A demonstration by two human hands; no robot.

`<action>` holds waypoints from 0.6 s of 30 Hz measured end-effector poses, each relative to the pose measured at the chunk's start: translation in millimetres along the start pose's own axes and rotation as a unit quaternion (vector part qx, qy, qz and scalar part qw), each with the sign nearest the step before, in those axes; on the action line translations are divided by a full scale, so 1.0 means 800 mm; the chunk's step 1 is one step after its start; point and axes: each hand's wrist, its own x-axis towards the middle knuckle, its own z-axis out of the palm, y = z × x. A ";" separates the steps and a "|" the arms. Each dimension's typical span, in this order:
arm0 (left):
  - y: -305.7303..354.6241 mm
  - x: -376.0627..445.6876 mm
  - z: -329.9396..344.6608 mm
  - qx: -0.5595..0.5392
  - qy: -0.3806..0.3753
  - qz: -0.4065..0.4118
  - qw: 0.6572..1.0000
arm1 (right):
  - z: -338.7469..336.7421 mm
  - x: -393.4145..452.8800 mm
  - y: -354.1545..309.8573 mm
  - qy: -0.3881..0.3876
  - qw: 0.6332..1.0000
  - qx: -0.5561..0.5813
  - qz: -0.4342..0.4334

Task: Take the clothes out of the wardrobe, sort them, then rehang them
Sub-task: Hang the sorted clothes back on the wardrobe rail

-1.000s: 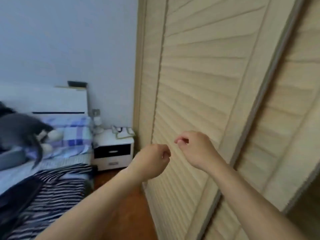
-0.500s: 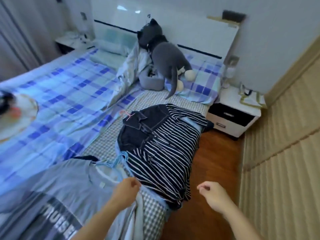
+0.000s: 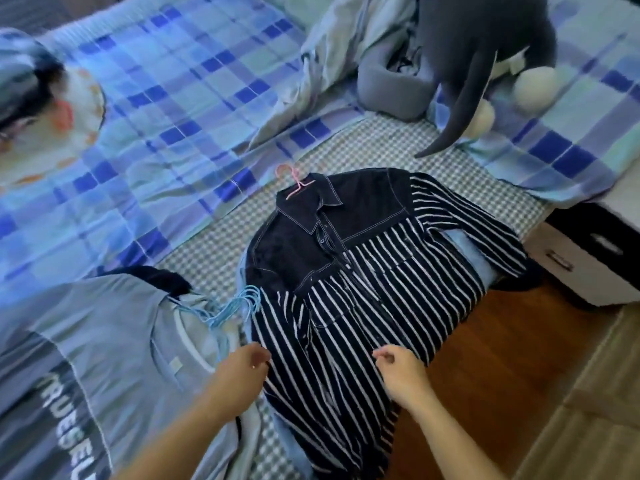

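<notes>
Both hands are hovering, fingers loosely curled and holding nothing: left hand (image 3: pixel 242 370) and right hand (image 3: pixel 401 374) over the dark navy white-striped shirt (image 3: pixel 349 296).

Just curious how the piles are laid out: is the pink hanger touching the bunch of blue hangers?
Apart. The head view shows the pink hanger at the striped shirt's collar, checked sheet between it and the blue hangers.

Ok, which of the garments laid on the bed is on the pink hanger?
The dark striped shirt, with the denim-look collar and yoke. Its pink hanger pokes out above the collar. The grey printed T-shirt beside it lies by a bunch of blue hangers.
</notes>
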 end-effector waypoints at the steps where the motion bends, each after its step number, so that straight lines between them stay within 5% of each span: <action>1: 0.012 0.024 0.004 0.006 0.003 -0.013 1.000 | -0.018 0.031 -0.008 0.010 1.000 -0.019 0.000; 7: 0.063 0.175 0.016 0.066 0.057 -0.057 0.995 | -0.105 0.229 -0.135 0.115 0.980 -0.073 -0.146; 12: 0.069 0.252 0.029 0.168 -0.019 -0.105 0.980 | -0.146 0.383 -0.271 0.194 0.919 -0.189 -0.287; 18: 0.051 0.279 0.037 0.184 -0.032 -0.099 0.977 | -0.150 0.509 -0.306 0.182 0.830 -0.431 -0.305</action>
